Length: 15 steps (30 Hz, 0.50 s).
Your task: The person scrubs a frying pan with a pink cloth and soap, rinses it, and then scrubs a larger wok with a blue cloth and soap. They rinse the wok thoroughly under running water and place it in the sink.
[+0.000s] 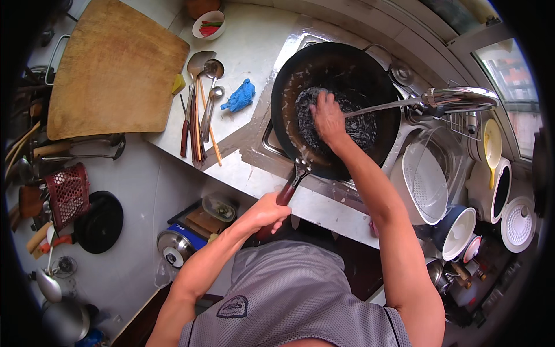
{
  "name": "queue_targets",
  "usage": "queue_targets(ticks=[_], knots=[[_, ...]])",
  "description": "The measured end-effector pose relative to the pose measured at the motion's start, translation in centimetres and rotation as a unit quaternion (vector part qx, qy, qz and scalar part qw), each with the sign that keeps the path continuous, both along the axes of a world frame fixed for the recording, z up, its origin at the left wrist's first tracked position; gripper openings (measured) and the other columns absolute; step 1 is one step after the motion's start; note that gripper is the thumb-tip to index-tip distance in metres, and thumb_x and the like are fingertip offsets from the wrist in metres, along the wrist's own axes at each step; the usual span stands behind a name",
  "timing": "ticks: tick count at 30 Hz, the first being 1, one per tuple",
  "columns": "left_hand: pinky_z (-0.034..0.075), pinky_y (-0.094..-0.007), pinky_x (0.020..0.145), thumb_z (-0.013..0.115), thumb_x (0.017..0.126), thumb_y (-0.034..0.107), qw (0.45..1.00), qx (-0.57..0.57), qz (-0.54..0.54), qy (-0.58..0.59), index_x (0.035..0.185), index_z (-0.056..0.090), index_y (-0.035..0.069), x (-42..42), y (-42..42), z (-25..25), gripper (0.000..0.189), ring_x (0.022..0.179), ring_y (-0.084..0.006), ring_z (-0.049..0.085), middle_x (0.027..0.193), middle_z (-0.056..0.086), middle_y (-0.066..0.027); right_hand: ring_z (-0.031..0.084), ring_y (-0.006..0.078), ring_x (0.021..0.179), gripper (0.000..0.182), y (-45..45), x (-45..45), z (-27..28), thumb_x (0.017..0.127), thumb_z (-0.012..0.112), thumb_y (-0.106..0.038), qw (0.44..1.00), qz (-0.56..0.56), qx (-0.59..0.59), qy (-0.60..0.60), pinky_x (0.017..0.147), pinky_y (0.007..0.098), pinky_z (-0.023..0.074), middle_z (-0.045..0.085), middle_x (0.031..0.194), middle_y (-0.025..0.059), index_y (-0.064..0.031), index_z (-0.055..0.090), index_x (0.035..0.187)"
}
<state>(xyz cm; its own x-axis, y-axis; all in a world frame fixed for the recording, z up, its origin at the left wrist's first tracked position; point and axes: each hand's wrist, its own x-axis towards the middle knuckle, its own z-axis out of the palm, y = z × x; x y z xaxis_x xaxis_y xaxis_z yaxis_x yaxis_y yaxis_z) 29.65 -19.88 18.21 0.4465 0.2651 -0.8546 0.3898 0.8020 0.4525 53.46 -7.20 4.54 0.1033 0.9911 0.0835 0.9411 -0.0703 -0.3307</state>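
A large dark wok (pixel 288 82) rests over the sink, with water pooled inside. My left hand (pixel 269 212) is closed around the wok's reddish-brown handle (pixel 287 194) near the counter's front edge. Inside the wok, my right hand (pixel 327 117) reaches into the water at the middle; its fingertips touch something mesh-like and shiny, perhaps a scrubber, and whether they grip it is unclear. From a chrome faucet (pixel 461 99) at the right, a stream of water (pixel 381 106) runs into the wok beside my right hand.
A wooden cutting board (pixel 117 73) lies on the left. Between it and the wok are a metal spatula (pixel 199 61), ladles, chopsticks (pixel 214 145), a crumpled blue cloth or glove (pixel 240 96) and a bowl of peppers (pixel 209 25). White colanders (pixel 425 182) and a blue bowl (pixel 455 230) stand right.
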Motion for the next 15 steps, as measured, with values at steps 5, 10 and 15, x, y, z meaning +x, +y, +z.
queue_targets(ticks=[5, 10, 15], knots=[[0.041, -0.0292, 0.037, 0.059, 0.086, 0.005, 1.0, -0.001, 0.003, -0.011, 0.084, 0.046, 0.002, 0.0, -0.1, -0.1, 0.013, 0.042, -0.0121, 0.049, 0.063, 0.05, -0.0036, 0.058, 0.0351, 0.1, 0.044, -6.9, 0.5, 2.9, 0.091, 0.061, -0.024, 0.994, 0.101, -0.05, 0.011, 0.077, 0.0438, 0.0552, 0.053, 0.112, 0.0183, 0.0015, 0.051, 0.124], [0.041, -0.0294, 0.037, 0.06, 0.087, 0.006, 0.999, -0.024, 0.024, -0.031, 0.083, 0.046, 0.003, -0.3, -0.4, -0.3, 0.015, 0.042, -0.0123, 0.049, 0.063, 0.049, -0.0034, 0.059, 0.0297, 0.096, 0.028, -9.2, 5.6, 4.5, 0.084, 0.066, -0.019, 0.979, 0.079, -0.102, -0.155, 0.077, 0.0427, 0.0547, 0.055, 0.101, 0.0123, -0.0033, 0.059, 0.106], [0.041, -0.0303, 0.036, 0.06, 0.088, 0.004, 0.995, -0.074, 0.029, -0.064, 0.086, 0.046, 0.003, -0.2, -1.0, 0.4, 0.014, 0.042, -0.0132, 0.049, 0.063, 0.049, -0.0035, 0.067, 0.0403, 0.076, 0.025, -5.2, 8.9, 0.7, 0.09, 0.06, -0.015, 0.99, -0.061, -0.096, -0.083, 0.062, 0.0486, 0.0555, 0.057, 0.102, 0.0184, -0.0046, 0.052, 0.111]])
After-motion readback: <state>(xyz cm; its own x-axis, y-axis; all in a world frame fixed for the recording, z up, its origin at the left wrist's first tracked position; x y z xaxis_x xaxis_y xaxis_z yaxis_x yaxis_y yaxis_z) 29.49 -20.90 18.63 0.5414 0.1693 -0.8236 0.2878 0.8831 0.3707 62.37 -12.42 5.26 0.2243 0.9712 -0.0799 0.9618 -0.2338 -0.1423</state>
